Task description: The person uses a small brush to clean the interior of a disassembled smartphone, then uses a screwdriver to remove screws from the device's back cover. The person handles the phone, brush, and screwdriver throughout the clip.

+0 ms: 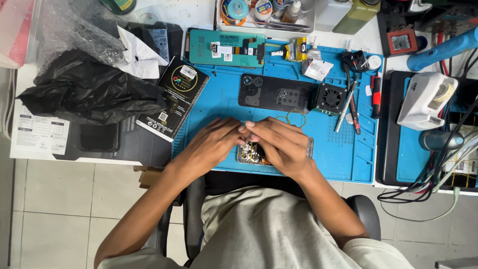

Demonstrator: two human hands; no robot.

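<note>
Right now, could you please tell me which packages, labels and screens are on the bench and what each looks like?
Black box: left of the blue mat, flat, coloured ring emblem, white stickers.
Replacement screen: top of the mat, teal rectangle with flex cable.
White paper form: far left edge, printed grid.
Dark phone: beside the form, blank screen.
White sachet: right of the teal screen, crumpled.

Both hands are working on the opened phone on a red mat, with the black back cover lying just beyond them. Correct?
Not quite: the head view shows the mat is blue, not red. Both the left hand and right hand are on the opened phone, the black back cover beyond them.
</note>
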